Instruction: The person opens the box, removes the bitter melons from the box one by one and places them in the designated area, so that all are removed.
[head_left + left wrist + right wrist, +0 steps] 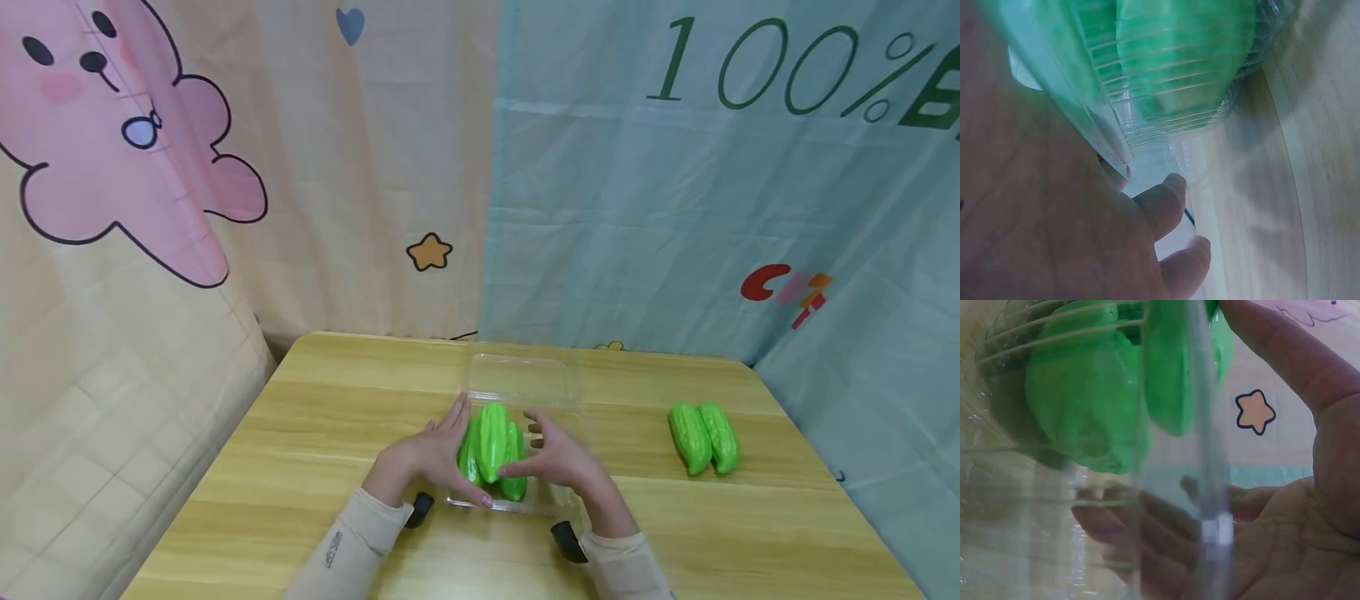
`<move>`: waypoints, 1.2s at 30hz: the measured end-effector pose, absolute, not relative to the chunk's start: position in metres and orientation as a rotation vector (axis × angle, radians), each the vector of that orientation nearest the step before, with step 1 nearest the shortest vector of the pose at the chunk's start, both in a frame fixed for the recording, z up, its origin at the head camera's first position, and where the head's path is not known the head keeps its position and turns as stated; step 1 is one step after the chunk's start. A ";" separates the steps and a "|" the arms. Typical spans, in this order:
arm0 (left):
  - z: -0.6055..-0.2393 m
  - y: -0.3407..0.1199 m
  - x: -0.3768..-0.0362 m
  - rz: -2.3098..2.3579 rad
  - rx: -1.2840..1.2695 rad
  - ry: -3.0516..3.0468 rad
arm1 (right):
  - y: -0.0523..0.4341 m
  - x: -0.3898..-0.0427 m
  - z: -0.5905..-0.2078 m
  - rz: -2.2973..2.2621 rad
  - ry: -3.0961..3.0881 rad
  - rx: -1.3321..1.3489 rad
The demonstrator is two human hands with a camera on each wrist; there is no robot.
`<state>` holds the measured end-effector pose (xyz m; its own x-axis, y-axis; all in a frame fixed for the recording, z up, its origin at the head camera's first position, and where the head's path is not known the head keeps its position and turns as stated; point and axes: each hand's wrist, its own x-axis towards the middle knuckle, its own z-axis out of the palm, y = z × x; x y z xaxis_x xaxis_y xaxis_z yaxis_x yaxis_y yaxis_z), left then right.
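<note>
Hands (427, 457) (558, 462) flank clear box (525, 383) w/ green fruit (492, 450); backdrop (787, 75) reads "100%".

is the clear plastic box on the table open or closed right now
Open. The clear box has its lid swung back flat on the table behind it, and the green toy vegetables stick up uncovered between the left hand and right hand.

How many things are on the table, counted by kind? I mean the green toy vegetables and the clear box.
Green toy vegetables in the clear box: 3
Green toy vegetables loose on the table: 2
Clear plastic box: 1
Total: 6
</note>
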<state>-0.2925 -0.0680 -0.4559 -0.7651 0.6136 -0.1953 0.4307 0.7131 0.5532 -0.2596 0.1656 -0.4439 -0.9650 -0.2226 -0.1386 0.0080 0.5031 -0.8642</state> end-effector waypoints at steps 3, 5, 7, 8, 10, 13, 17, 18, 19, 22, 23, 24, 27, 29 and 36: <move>-0.457 -0.069 -0.292 0.695 0.805 2.553 | 0.164 -0.259 -0.445 -1.427 2.528 -0.198; -0.457 -0.069 -0.291 0.693 0.804 2.549 | 0.162 -0.259 -0.444 -1.421 2.542 -0.201; -0.457 -0.070 -0.291 0.698 0.803 2.543 | 0.160 -0.259 -0.444 -1.425 2.562 -0.203; -0.457 -0.070 -0.291 0.705 0.802 2.539 | 0.158 -0.259 -0.443 -1.431 2.573 -0.205; -0.458 -0.069 -0.290 0.712 0.800 2.537 | 0.154 -0.258 -0.443 -1.453 2.590 -0.191; -0.459 -0.069 -0.290 0.730 0.793 2.538 | 0.149 -0.257 -0.443 -1.479 2.626 -0.172; -0.462 -0.068 -0.290 0.737 0.778 2.539 | 0.142 -0.255 -0.445 -1.477 2.653 -0.144; -0.462 -0.068 -0.290 0.741 0.777 2.539 | 0.140 -0.254 -0.446 -1.472 2.657 -0.146; -0.462 -0.068 -0.290 0.743 0.775 2.539 | 0.139 -0.254 -0.446 -1.468 2.659 -0.145; -0.463 -0.069 -0.289 0.761 0.774 2.539 | 0.135 -0.254 -0.447 -1.467 2.656 -0.147; -0.462 -0.069 -0.289 0.765 0.772 2.537 | 0.134 -0.253 -0.448 -1.462 2.659 -0.148; -0.462 -0.070 -0.288 0.763 0.770 2.538 | 0.133 -0.253 -0.448 -1.456 2.661 -0.149; -0.461 -0.071 -0.287 0.757 0.769 2.541 | 0.130 -0.251 -0.449 -1.439 2.671 -0.149; -0.459 -0.072 -0.287 0.739 0.769 2.548 | 0.128 -0.250 -0.448 -1.416 2.693 -0.152; -0.456 -0.068 -0.290 0.706 0.785 2.562 | 0.125 -0.249 -0.447 -1.328 2.799 -0.134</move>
<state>-0.2904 -0.0676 -0.4560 -0.7772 0.5981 -0.1954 0.4136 0.7196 0.5578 -0.2491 0.1250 -0.4469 -0.9955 -0.0950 0.0005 -0.0605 0.6295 -0.7746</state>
